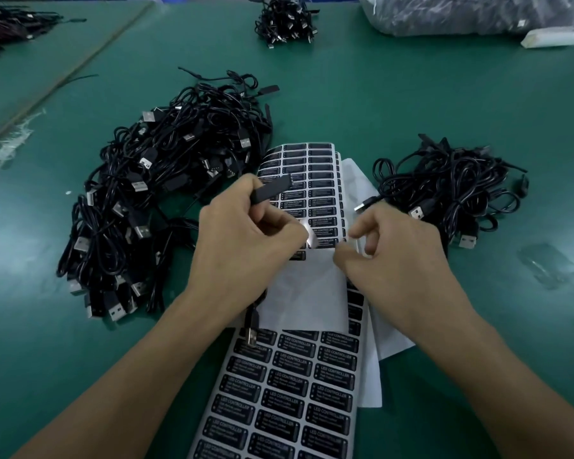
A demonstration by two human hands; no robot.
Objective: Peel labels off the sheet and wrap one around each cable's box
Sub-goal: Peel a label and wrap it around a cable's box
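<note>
Label sheet (322, 180) mid table (411, 94), toward near edge. left hand (242, 240) pinches cable's box (272, 190) above it; right hand (398, 250) curled at sheet's side, can't tell if gripping label. tip: lift corner slowly, keep box steady, wrap square.

Glossy black labels (280, 404) on white paper backing (305, 293), a matt plastic box (272, 191), bright metal plugs (139, 186), smooth green tabletop (395, 104).

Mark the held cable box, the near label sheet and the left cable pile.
cable box (274, 189): head view, middle of its black body.
label sheet (295, 385): head view, a printed label mid-sheet.
cable pile (166, 173): head view, tangled centre.
</note>
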